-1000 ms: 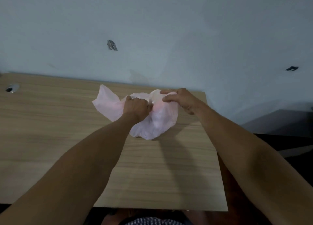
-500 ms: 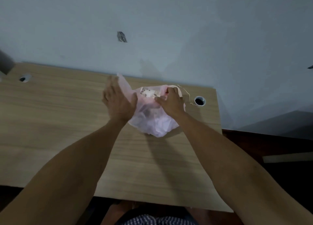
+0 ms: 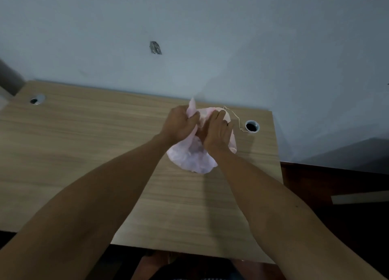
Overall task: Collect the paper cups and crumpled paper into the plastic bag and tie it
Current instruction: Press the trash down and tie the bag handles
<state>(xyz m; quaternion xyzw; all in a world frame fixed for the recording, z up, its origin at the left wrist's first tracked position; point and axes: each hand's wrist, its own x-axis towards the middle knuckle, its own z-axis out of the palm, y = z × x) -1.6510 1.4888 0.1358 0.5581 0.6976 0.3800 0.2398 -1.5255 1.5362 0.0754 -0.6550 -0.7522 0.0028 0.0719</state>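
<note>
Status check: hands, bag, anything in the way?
Left hand and right hand both shut on the bag top. Bag on desk, knot not visible. Nothing in the way.

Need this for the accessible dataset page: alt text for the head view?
Two bare hands, left hand and right hand, gather the top of a filled pink plastic bag on a wooden desk against a pale wall. A cable hole lies right of the bag.

The plastic bag sits on the desk, apparently just left of a cable hole.
</note>
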